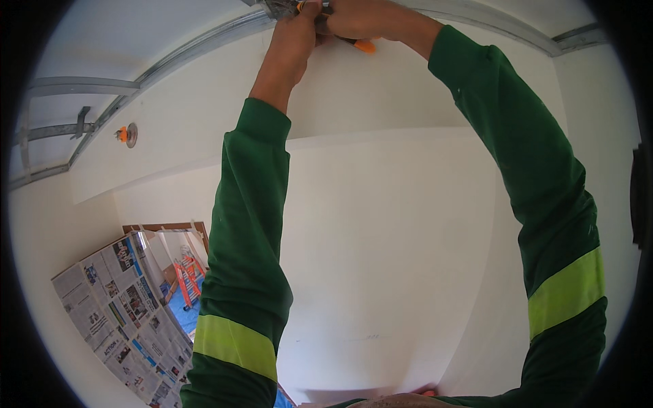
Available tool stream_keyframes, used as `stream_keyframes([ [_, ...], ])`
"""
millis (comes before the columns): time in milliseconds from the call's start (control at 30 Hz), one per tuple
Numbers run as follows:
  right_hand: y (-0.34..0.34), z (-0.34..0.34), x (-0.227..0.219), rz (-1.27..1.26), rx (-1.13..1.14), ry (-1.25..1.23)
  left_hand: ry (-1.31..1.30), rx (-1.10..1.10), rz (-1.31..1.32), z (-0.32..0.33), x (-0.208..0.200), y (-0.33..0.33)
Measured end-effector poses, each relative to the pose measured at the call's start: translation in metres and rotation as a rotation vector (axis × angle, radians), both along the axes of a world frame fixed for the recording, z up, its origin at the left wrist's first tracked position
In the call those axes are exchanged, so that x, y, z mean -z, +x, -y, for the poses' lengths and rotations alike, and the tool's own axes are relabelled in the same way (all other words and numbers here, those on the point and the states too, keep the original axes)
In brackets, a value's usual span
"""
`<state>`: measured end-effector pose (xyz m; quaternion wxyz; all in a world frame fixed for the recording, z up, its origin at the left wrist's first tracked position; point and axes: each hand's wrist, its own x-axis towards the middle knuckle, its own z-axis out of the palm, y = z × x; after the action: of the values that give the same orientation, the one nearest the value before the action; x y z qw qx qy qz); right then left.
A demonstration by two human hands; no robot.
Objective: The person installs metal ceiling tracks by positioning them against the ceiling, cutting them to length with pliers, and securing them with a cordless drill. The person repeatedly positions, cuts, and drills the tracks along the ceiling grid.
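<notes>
Both my arms reach up to the metal ceiling track, and the top edge of the view cuts off part of my hands. My left hand [297,32] is closed by a grey metal piece [279,8] at the track, its fingers partly hidden. Beside it, my right hand [364,19] is wrapped around a hand tool with an orange-and-black handle [365,46]. The orange handle end sticks out below that hand. The tool's working end cannot be made out.
A metal ceiling track [197,49] runs along the top of the white wall [381,238]. Cross channels [85,86] hang at the left. An orange-and-grey round fitting [129,135] sits on the wall. Newspaper sheets [126,313] cover a panel; beyond stands an orange ladder [188,279].
</notes>
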<state>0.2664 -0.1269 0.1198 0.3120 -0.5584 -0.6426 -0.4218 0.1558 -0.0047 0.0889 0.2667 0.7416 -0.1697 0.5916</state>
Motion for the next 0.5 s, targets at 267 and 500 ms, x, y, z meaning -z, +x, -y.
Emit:
stream_keyframes([
  [267, 0.01, -0.012, -0.005, -0.222, -0.322, -0.378, 0.001, -0.075, 0.051, -0.008, -0.005, -0.001],
  [500, 0.023, -0.036, -0.002, 0.065, -0.171, -0.02, 0.082, -0.112, 0.135, -0.016, -0.003, 0.002],
])
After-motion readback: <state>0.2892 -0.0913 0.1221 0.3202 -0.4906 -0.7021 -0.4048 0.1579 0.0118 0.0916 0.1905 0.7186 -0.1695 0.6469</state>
